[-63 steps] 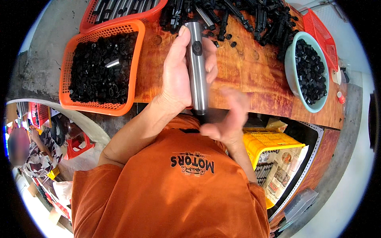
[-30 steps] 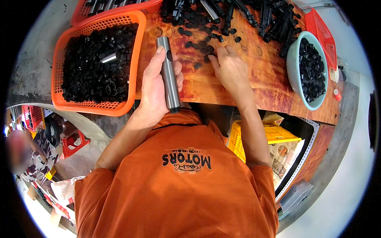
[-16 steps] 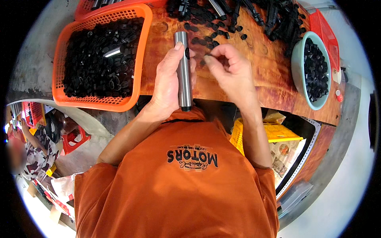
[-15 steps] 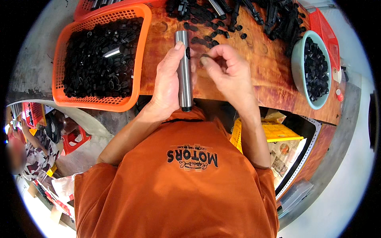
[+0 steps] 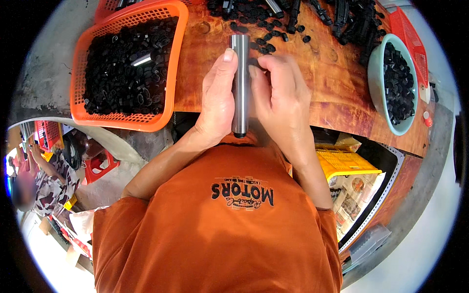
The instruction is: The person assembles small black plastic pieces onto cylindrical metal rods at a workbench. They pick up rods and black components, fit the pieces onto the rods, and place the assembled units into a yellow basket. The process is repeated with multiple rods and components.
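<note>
My left hand (image 5: 219, 97) is wrapped around a silvery metal tube (image 5: 241, 88), its thumb lying along the upper left side. The tube points away from me, with a dark threaded end (image 5: 239, 135) close to my shirt. My right hand (image 5: 283, 93) is closed in a pinch, thumb and forefinger against the tube's right side. Between those fingertips sits a small dark disc-like piece (image 5: 253, 62), mostly covered. Just beyond the hands, several small black round pieces (image 5: 264, 44) lie scattered on the wooden table (image 5: 322, 93).
At the left stands an orange basket (image 5: 171, 83) of small black parts. A pale blue bowl (image 5: 375, 78) of black pieces and a red basket (image 5: 409, 39) are at the right. Black assemblies (image 5: 349, 22) pile up at the back. Below the table edge is a yellow crate (image 5: 349, 163). Another person (image 5: 51, 180) works far left.
My right hand has moved in from beside the tube until its fingertips meet the tube's right side. The dark opening seen on the tube earlier is now out of sight.
</note>
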Action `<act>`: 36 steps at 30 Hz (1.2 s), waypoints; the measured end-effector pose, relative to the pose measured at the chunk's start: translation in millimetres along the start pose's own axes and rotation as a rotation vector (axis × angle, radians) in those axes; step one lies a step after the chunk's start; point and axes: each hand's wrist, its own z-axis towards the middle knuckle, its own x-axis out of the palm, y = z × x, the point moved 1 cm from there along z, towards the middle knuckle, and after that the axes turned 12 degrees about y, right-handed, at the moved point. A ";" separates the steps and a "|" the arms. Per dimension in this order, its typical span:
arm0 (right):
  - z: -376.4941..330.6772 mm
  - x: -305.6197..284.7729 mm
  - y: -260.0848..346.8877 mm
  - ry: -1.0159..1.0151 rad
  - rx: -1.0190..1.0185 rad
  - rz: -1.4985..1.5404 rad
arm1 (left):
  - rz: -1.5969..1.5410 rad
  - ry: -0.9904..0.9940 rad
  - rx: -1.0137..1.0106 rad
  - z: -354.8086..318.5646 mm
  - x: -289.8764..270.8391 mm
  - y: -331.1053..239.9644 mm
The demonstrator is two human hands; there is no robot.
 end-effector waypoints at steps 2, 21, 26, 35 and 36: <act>-3.8 -0.6 5.1 0.007 0.006 0.089 | 0.051 0.017 0.020 -1.5 -1.3 -0.4; -23.0 -7.4 -1.1 -0.141 0.006 0.300 | 0.232 0.013 0.099 -6.7 19.2 1.6; -32.0 -6.7 -1.2 -0.136 -0.062 0.212 | 0.206 0.014 0.077 -9.0 24.2 1.8; -48.4 -7.7 -4.6 -0.065 -0.011 0.336 | 0.116 0.020 0.003 -9.3 23.2 3.9; -50.0 -6.7 -4.3 -0.080 -0.002 0.342 | 0.096 0.019 -0.009 -9.6 23.2 5.1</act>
